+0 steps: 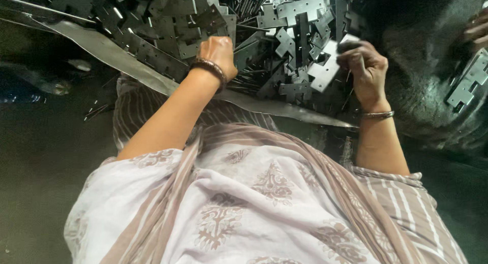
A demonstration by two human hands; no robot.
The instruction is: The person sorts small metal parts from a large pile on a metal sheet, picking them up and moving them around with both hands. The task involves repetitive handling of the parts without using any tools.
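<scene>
A: Closest to us, pale printed cloth draped over the lap, striped fabric at its edges.

B: And beyond it, the left hand, bangle on the wrist, is balled tight among thin metal pins. Whether it grips any, I cannot tell.

A: Over on the right, the right hand pinches a flat notched metal plate, lifted just above the heap.

B: That heap of grey stamped plates fills the far side, resting on a long metal sheet.

A: Far right edge, another person's fingers above one more plate.
</scene>
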